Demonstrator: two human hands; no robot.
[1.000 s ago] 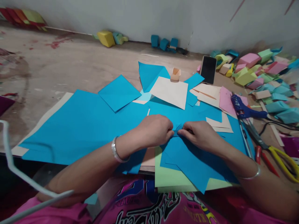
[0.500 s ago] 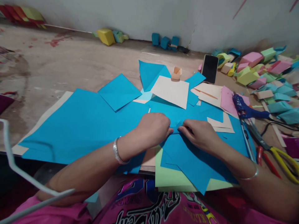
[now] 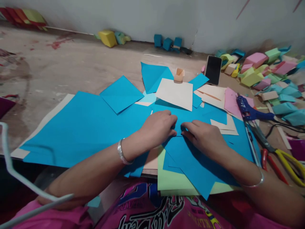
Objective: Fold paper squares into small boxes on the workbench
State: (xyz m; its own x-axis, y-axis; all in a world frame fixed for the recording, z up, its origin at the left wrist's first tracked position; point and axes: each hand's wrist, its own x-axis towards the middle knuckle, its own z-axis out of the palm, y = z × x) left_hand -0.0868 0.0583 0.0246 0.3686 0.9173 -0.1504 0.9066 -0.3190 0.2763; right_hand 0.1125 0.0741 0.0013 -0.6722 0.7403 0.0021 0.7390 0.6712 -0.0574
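My left hand and my right hand meet at the middle of the board, fingers curled and pressed down on a small blue paper piece between them. That piece lies on a heap of blue sheets. A folded blue sheet spreads under my right wrist, over a light green sheet. A silver bangle sits on each wrist.
A cream sheet, a small cream paper box and a phone stand behind the hands. A blue glue gun and yellow-handled scissors lie at the right. Several coloured paper boxes pile at far right.
Both hands have slid a little away from me along the blue piece, still pressed on it. The papers around them stay where they were.
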